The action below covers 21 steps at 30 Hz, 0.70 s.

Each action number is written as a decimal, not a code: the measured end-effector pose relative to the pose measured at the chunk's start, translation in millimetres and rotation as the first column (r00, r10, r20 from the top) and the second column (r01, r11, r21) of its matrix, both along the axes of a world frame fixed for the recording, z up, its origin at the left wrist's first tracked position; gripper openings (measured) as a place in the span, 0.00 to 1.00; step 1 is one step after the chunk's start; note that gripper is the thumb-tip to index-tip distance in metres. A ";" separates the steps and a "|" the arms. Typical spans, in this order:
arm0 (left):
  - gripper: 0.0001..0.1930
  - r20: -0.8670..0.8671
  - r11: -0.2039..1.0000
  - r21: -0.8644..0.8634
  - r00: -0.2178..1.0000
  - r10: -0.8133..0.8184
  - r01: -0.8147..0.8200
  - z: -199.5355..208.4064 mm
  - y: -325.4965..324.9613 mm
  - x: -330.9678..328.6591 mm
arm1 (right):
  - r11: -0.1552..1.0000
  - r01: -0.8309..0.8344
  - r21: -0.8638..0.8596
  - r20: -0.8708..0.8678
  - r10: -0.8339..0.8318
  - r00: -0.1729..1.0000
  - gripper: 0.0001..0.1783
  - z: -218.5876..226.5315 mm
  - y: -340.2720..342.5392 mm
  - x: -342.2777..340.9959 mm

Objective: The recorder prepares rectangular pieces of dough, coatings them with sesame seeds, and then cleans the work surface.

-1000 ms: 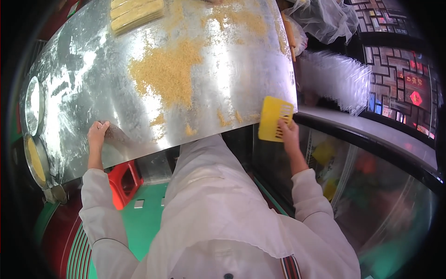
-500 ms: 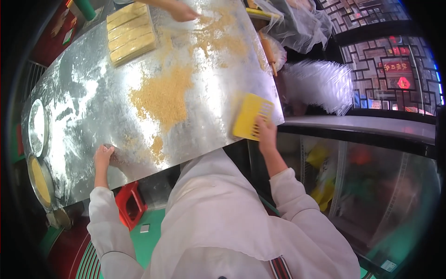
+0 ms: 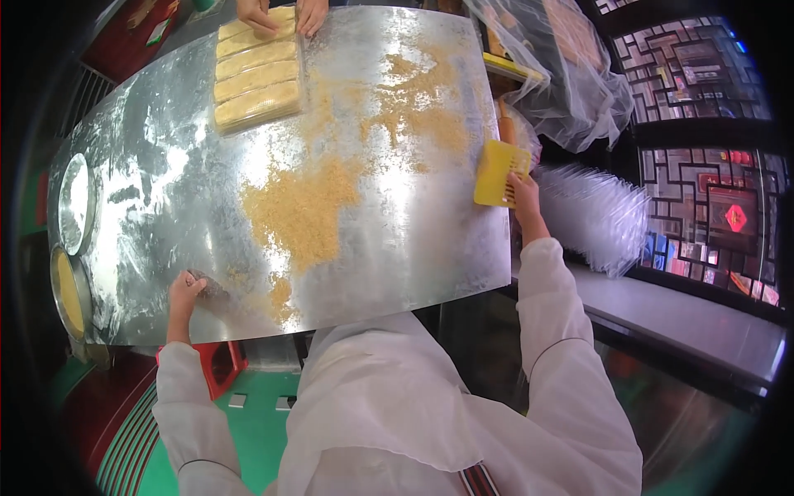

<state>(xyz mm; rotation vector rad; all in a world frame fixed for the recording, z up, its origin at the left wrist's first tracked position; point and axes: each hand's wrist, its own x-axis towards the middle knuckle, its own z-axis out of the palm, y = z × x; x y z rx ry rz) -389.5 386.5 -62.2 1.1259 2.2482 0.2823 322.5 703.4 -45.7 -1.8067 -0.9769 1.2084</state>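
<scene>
The right hand has its fingers closed on a yellow plastic scraper. The scraper sticks out past the fingertips, up and to the left, and sits right at the right edge of the steel table. The golden crumbs are spread well left of those fingers, in a big patch mid-table plus a thinner scatter further up. The left hand rests on the table's near edge with fingers curled down against the metal, holding nothing that I can make out; a small crumb patch lies just right of them. At the far end another person's hands touch the stacked dough slabs. Two round pans sit on the far left.
</scene>
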 end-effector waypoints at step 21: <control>0.19 -0.014 0.992 -0.034 0.993 0.120 -0.120 2.4 4.2 12.1 | 0.939 0.339 0.059 -0.002 -0.340 0.940 0.09 -6.6 -45.1 -7.6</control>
